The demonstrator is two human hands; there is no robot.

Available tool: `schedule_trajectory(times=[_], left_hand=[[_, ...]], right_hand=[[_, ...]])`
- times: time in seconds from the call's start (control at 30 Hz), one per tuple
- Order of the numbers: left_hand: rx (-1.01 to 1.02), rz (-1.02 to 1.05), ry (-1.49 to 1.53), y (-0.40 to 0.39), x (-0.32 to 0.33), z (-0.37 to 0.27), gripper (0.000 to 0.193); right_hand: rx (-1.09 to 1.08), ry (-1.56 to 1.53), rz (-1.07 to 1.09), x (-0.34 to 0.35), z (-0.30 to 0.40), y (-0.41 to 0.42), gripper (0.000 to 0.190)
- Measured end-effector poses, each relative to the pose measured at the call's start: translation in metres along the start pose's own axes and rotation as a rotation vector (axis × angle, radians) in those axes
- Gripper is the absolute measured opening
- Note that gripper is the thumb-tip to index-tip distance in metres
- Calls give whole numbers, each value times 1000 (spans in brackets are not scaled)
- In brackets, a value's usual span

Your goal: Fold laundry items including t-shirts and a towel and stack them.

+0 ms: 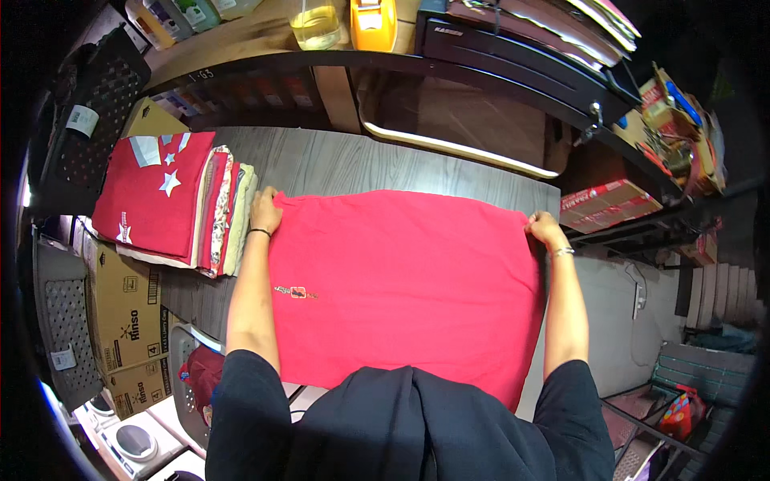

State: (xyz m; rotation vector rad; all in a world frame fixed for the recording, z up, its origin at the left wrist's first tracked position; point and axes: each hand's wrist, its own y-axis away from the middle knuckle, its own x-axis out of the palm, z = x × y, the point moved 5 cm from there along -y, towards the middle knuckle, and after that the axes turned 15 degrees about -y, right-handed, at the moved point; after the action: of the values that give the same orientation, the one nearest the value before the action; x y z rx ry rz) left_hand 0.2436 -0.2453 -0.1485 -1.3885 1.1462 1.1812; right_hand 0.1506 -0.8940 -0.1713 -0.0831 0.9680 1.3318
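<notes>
A red cloth (403, 270) is spread over the grey wood-grain table (289, 153), with its near edge hanging toward my body. It bears a small printed motif near its left side. My left hand (264, 211) grips the far left corner. At the far right corner, my right hand (542, 228) pinches the cloth between thumb and fingers. Just left of my left hand stands a stack of folded cloths (162, 198), the top one red with white stars.
Cardboard boxes (129, 318) and dark perforated baskets (99, 114) line the left side. Beyond the table runs a raised shelf (240, 66) bearing bottles (192, 12), a yellow tape dispenser (374, 27) and a black cash drawer (481, 48). A taped carton (607, 204) sits at the right.
</notes>
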Motion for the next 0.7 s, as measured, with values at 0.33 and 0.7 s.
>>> schedule_trajectory(times=[0.33,0.7], left_hand=[[-27,-141,364,-14,-8,18,31],[533,-61,165,140,-26,-118,38]], right_hand=[[-161,-1024,152,-39,49,36,26],[-729,191,81,118,87,169,59]])
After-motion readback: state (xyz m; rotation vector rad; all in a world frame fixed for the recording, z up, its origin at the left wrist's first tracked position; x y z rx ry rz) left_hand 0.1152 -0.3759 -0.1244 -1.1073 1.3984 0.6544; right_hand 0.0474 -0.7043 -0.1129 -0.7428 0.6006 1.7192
